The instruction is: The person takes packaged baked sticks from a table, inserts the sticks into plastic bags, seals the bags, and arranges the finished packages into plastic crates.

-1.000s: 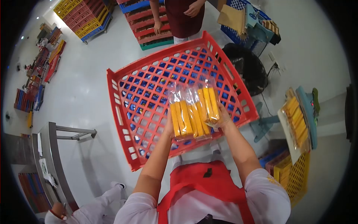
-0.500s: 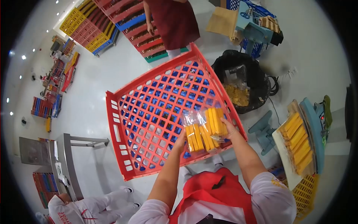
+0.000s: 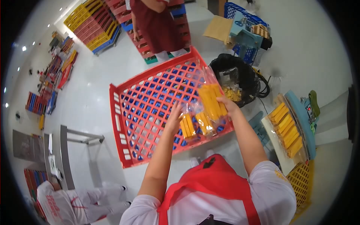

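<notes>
grips a clear packet of yellow sticks [image 3: 210,99] with the right hand [image 3: 228,107], fingers closed on its right side, loose plastic pointing toward the far rim. holds it at the near right corner of a red lattice crate [image 3: 150,71] (cannot tell between resting on the lattice and hovering just above). has the left hand [image 3: 174,118] just left of a second packet [image 3: 187,126], fingers stretched out rather than clasped, too blurred to tell touching from nearly touching. has a third packet [image 3: 205,123] between the second and the gripped one, just beside both, close to the crate's near edge. wears a red apron [image 3: 210,176] over a white shirt [image 3: 272,191]. has a black bin [image 3: 249,88] near the crate's right side, with yellow scraps [image 3: 231,92] inside. has, further right, a bag of yellow sticks [image 3: 287,131] on a pale board [image 3: 275,146], beside a light blue stand [image 3: 302,123] and above a yellow crate [image 3: 300,180]. faces a person in a maroon apron [image 3: 155,32] beyond the far rim, in front of stacked crates [image 3: 183,26]. has another person in white [image 3: 90,204] at lower left, near a metal table [image 3: 66,157].
</notes>
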### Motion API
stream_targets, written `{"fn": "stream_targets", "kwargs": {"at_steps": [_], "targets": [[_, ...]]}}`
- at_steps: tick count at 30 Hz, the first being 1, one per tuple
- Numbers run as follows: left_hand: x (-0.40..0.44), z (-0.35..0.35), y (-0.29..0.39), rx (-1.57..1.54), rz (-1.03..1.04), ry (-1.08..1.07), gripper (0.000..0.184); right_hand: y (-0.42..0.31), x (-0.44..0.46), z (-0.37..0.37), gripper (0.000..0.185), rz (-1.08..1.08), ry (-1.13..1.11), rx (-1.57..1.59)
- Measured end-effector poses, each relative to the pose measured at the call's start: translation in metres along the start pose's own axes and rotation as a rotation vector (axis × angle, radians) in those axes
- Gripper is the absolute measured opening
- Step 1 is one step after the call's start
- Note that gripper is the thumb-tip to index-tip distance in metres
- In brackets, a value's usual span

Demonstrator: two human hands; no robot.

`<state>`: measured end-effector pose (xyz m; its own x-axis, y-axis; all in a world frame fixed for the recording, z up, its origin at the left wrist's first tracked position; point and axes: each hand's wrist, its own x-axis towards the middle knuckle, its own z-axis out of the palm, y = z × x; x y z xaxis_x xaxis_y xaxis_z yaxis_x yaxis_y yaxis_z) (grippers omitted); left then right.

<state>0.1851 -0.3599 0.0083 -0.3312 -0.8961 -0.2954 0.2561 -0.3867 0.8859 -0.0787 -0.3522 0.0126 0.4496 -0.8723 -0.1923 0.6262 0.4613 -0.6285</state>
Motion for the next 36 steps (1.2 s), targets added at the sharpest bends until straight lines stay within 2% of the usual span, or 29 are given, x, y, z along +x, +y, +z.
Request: {"fn": "stream_targets", "kwargs": {"at_steps": [1, 2, 3, 4, 6, 7, 9, 10, 11, 12, 13, 15, 16, 19, 25, 27, 28, 30, 31, 32, 33, 34, 35, 36], "targets": [[-0.017, 0.026, 0.032, 0.048, 0.031, -0.011, 0.076, 0.002, 0.009, 0.028, 0.046, 0.021, -0.014, -0.007], [-0.028, 0.044, 0.055, 0.099, 0.072, -0.021, 0.077, 0.003, 0.021, 0.057, 0.047, -0.059, -0.084, -0.188], [-0.031, 0.049, 0.064, -0.045, 0.243, -0.108, 0.084, 0.002, 0.033, 0.084, 0.047, -0.148, -0.165, -0.375], [-0.035, 0.051, 0.077, -0.023, 0.342, -0.047, 0.086, 0.003, 0.04, 0.108, 0.047, -0.145, -0.202, -0.394], [-0.051, 0.043, 0.098, 0.003, 0.461, 0.032, 0.088, 0.015, 0.046, 0.146, 0.046, -0.339, -0.173, -0.506], [-0.061, 0.036, 0.104, -0.108, 0.539, 0.052, 0.09, 0.018, 0.05, 0.151, 0.046, -0.339, -0.199, -0.511], [-0.08, 0.023, 0.112, -0.223, 0.612, 0.085, 0.093, 0.03, 0.048, 0.148, 0.052, -0.324, -0.133, -0.211], [-0.102, 0.01, 0.111, -0.154, 0.707, 0.06, 0.096, 0.051, 0.037, 0.156, 0.058, -0.061, -0.139, 0.075], [-0.114, 0.007, 0.116, -0.062, 0.787, 0.021, 0.101, 0.062, 0.029, 0.163, 0.058, -0.051, -0.136, 0.075], [-0.126, 0.005, 0.123, 0.023, 0.87, -0.015, 0.105, 0.075, 0.022, 0.173, 0.058, 0.068, -0.191, 0.151], [-0.138, 0.008, 0.129, 0.018, 0.868, -0.01, 0.105, 0.084, 0.019, 0.186, 0.058, 0.186, -0.245, 0.227], [-0.16, 0.011, 0.128, 0.103, 0.773, -0.019, 0.102, 0.103, 0.014, 0.208, 0.058, 0.194, -0.264, 0.194], [-0.159, 0.003, 0.124, 0.221, 0.808, 0.042, 0.111, 0.105, 0.021, 0.216, 0.058, 0.189, -0.298, 0.214], [-0.173, -0.007, 0.128, 0.286, 0.896, 0.097, 0.114, 0.1, 0.023, 0.233, 0.058, 0.207, -0.336, 0.181], [-0.197, -0.01, 0.141, 0.197, 0.858, 0.019, 0.113, 0.11, 0.016, 0.234, 0.059, 0.282, -0.418, 0.186], [-0.199, -0.014, 0.142, 0.203, 0.834, -0.022, 0.113, 0.118, 0.021, 0.223, 0.06, 0.327, -0.728, 0.409], [-0.196, -0.017, 0.142, 0.198, 0.825, -0.065, 0.111, 0.118, 0.023, 0.22, 0.06, 0.32, -0.722, 0.414], [-0.191, -0.016, 0.137, 0.188, 0.803, -0.114, 0.108, 0.12, 0.022, 0.215, 0.056, 0.191, -0.636, 0.288], [-0.188, -0.012, 0.136, 0.097, 0.812, -0.018, 0.105, 0.118, 0.016, 0.226, 0.056, 0.186, -0.633, 0.286], [-0.184, -0.007, 0.136, 0.006, 0.826, 0.078, 0.101, 0.114, 0.011, 0.239, 0.054, 0.041, -0.476, 0.288], [-0.182, 0.0, 0.132, 0.004, 0.834, 0.076, 0.101, 0.11, 0.006, 0.249, 0.052, -0.099, -0.319, 0.288], [-0.18, 0.007, 0.126, -0.087, 0.872, 0.108, 0.098, 0.11, 0.01, 0.246, 0.053, -0.199, -0.308, 0.175], [-0.178, 0.01, 0.123, -0.177, 0.911, 0.141, 0.095, 0.107, 0.007, 0.249, 0.053, -0.198, -0.319, 0.168], [-0.18, 0.011, 0.126, -0.122, 0.857, 0.211, 0.095, 0.105, 0.0, 0.254, 0.054, -0.248, -0.314, 0.058]]}}
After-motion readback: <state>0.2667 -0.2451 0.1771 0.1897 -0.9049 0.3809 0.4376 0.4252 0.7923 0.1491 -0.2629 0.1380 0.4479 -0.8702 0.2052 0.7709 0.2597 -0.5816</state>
